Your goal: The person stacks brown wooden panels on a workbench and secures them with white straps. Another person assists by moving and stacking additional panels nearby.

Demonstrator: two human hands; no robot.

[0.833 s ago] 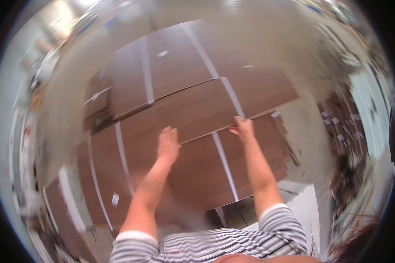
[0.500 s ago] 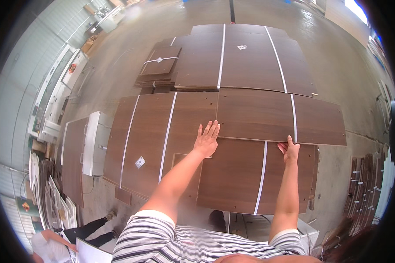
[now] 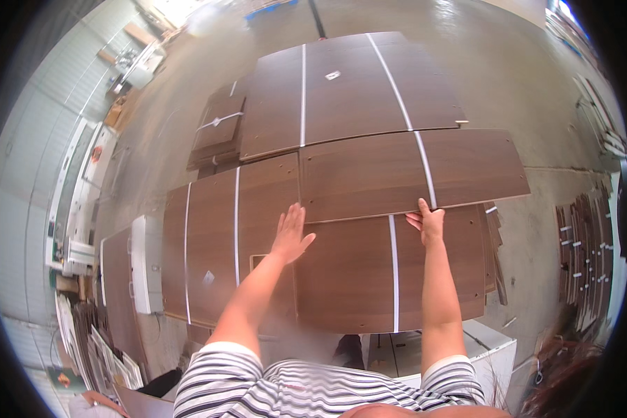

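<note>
My right hand [image 3: 428,221] grips the front edge of a long dark brown board [image 3: 369,171] beside its white strap, thumb on top and fingers curled under. My left hand [image 3: 290,237] is open, fingers stretched and thumb spread, at the board's left front corner. Whether it presses on the surface beneath is unclear. Under and in front of the long board lies a strapped brown panel [image 3: 341,279]. To the left is another strapped panel [image 3: 212,244] with a small pale label. The long board's far edge lies along a large strapped panel stack [image 3: 348,90].
A smaller strapped stack [image 3: 219,125] sits at the far left. White equipment [image 3: 146,265] stands left of the panels, with leaning boards [image 3: 104,341] nearer. Brown strips are piled at the right [image 3: 585,258]. Another person's arm [image 3: 101,403] shows at the lower left.
The view has turned, so the panels appear shifted left and tilted. My left thumb has spread away from the fingers. My right hand keeps its hold on the board's edge.
</note>
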